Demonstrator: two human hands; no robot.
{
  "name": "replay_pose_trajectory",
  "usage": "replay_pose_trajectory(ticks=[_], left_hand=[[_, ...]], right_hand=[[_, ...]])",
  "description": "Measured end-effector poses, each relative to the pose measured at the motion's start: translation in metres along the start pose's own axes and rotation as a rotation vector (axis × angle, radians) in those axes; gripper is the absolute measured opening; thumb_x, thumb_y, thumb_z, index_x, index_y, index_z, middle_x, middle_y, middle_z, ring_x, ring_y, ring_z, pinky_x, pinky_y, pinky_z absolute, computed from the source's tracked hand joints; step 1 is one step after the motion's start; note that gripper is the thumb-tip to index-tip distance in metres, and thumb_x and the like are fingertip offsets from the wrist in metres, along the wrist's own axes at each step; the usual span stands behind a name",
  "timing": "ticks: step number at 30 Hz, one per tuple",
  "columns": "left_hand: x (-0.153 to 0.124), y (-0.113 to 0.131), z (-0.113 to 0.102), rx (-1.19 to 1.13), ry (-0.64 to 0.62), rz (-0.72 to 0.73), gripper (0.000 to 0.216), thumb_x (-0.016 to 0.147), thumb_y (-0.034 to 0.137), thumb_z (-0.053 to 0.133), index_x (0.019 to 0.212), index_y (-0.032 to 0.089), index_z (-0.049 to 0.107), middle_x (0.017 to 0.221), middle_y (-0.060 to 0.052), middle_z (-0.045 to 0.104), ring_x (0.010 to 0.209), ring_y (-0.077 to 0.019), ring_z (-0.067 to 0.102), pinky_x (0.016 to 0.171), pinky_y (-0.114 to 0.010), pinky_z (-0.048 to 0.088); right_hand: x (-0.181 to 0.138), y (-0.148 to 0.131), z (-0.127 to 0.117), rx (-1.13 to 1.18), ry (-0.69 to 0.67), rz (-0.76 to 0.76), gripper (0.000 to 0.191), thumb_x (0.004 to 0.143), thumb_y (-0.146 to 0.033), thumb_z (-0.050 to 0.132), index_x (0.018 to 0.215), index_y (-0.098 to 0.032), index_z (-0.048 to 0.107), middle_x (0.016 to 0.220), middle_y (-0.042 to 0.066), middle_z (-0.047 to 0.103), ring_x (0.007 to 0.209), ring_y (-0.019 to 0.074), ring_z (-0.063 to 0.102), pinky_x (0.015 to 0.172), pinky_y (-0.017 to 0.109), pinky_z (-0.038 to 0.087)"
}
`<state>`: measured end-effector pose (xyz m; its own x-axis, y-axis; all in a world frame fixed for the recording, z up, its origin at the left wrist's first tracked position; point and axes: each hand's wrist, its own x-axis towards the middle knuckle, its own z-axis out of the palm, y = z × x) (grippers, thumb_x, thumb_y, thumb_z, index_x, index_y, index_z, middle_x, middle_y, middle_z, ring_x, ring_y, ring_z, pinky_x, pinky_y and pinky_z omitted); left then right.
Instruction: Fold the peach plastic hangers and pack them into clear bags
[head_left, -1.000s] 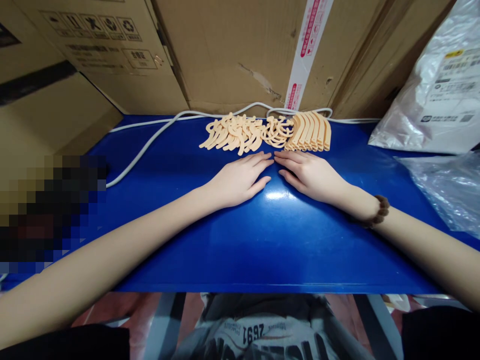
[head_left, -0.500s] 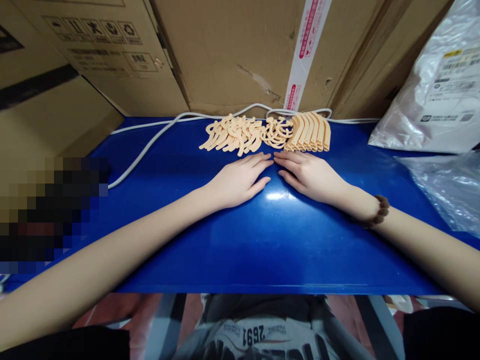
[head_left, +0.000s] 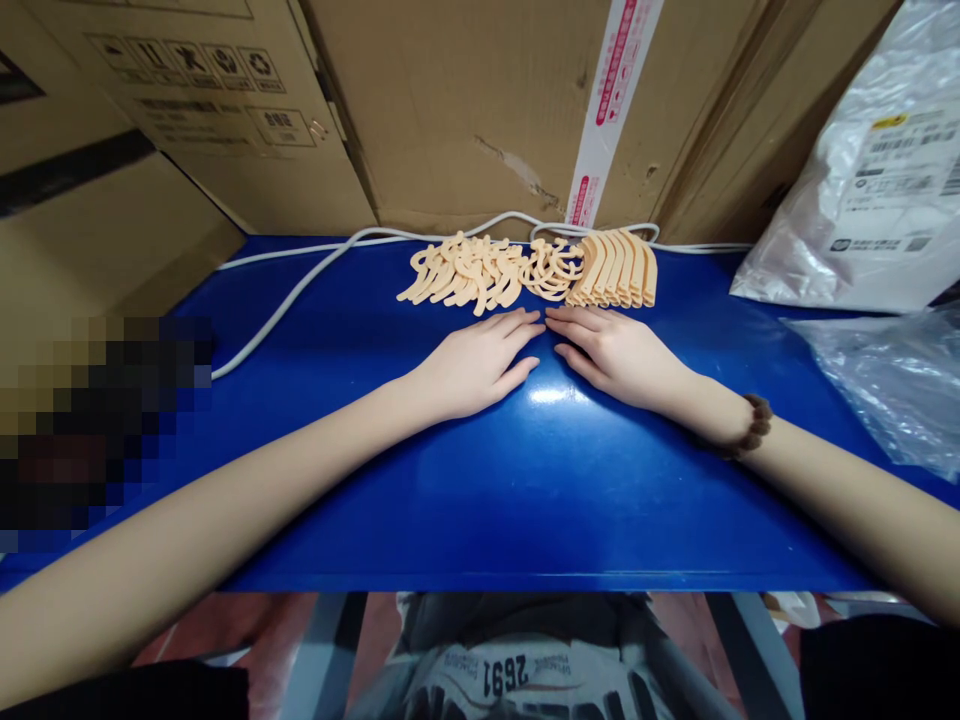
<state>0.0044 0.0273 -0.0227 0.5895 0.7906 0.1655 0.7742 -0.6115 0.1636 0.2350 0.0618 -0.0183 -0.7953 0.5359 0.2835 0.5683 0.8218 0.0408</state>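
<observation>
Blue plastic forms the worktop (head_left: pixel 465 500), on which both hands are laid flat, palms down, with nothing held. The left hand (head_left: pixel 469 365) and the right hand (head_left: pixel 622 355) are set side by side, their fingertips almost meeting near the middle; the fingers (head_left: pixel 517 325) are stretched out and empty. Just beyond the fingertips, three groups of peach-coloured plastic parts are lined up: curved hooks (head_left: pixel 461 270) heaped on the left, open rings (head_left: pixel 551 268) in the middle, and a neat row of angled strips (head_left: pixel 615 268) on the right. None of them is touched. A white cable (head_left: pixel 300 290) is run behind them along the cardboard boxes (head_left: pixel 450 100). A bead bracelet (head_left: pixel 746 428) is worn on the right wrist, and plastic bags (head_left: pixel 877 200) are piled at the right edge.

The work is judged to be at a resting pose, with picking not begun. Any next move would call for a short forward reach and a pinch on a single piece, so that the neighbouring parts are not scattered.
</observation>
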Motion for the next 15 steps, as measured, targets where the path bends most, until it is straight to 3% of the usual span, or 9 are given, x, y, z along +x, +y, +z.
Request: replay_pose_trajectory(ticks=[5, 8, 15], left_hand=[[0.001, 0.000, 0.000, -0.011, 0.006, 0.003, 0.052, 0.106, 0.036, 0.041, 0.149, 0.009, 0.049, 0.159, -0.015, 0.047, 0.149, -0.0265, 0.044, 0.124, -0.043, 0.036], [0.001, 0.000, 0.000, -0.022, 0.020, 0.018, 0.050, 0.106, 0.035, 0.041, 0.148, 0.010, 0.051, 0.159, -0.014, 0.048, 0.149, -0.0262, 0.045, 0.124, -0.043, 0.036], [0.001, -0.002, 0.000, -0.027, 0.017, 0.023, 0.050, 0.107, 0.036, 0.041, 0.148, 0.009, 0.051, 0.159, -0.014, 0.048, 0.149, -0.0266, 0.043, 0.124, -0.043, 0.037]], right_hand=[[0.004, -0.005, -0.012, -0.257, 0.075, -0.018, 0.040, 0.106, -0.031, 0.037, 0.120, -0.015, 0.071, 0.114, 0.012, 0.074, 0.105, 0.0280, 0.067, 0.091, 0.046, 0.052], [0.014, 0.002, -0.022, -0.368, 0.154, 0.048, 0.037, 0.106, -0.032, 0.037, 0.113, -0.022, 0.072, 0.102, 0.010, 0.072, 0.103, 0.0295, 0.064, 0.089, 0.049, 0.051], [0.044, 0.048, -0.016, -0.286, 0.207, 0.105, 0.036, 0.103, -0.041, 0.044, 0.107, -0.020, 0.073, 0.098, 0.013, 0.068, 0.107, 0.0365, 0.062, 0.089, 0.059, 0.050]])
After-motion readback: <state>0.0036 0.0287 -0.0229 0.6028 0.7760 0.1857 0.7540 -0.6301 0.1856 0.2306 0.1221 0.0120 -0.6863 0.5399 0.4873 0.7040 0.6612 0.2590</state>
